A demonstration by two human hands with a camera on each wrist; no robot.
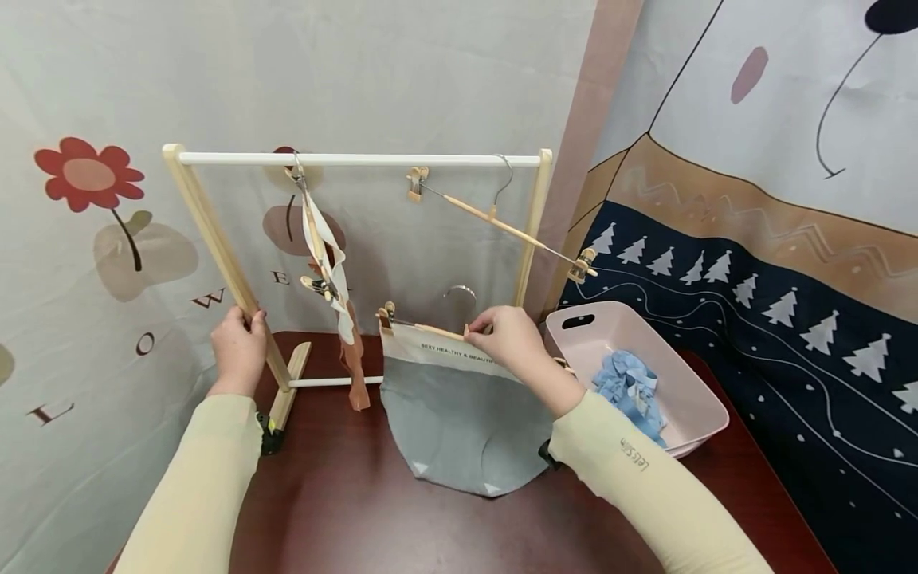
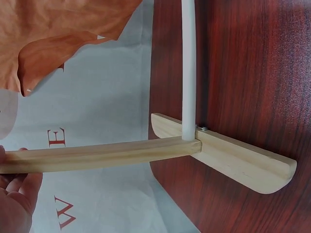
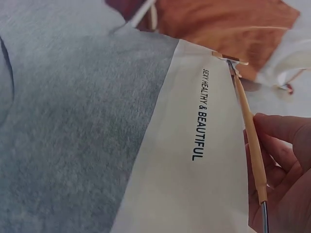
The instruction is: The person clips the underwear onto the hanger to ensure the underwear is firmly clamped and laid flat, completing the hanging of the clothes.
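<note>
My left hand (image 1: 239, 351) grips the left wooden post (image 1: 215, 231) of a small clothes rack; in the left wrist view its fingers (image 2: 30, 189) wrap the post. My right hand (image 1: 512, 339) pinches the wooden bar (image 3: 253, 150) of a clip hanger. From that hanger hang grey underpants (image 1: 459, 422) with a cream waistband (image 3: 194, 121) printed with black lettering. A clip (image 1: 386, 312) grips the waistband's left end, while my forearm covers much of the right end. The hanger's hook (image 1: 460, 293) points up, below the rack's white rail (image 1: 409, 160).
On the rail, an orange-brown and white garment (image 1: 351, 359) hangs edge-on at left, and a bare clip hanger (image 1: 495, 222) hangs tilted at right. A pink basket (image 1: 692, 399) holding crumpled blue cloth (image 1: 631, 391) stands right on the dark red table (image 1: 344, 510). A printed curtain (image 1: 430, 72) is behind.
</note>
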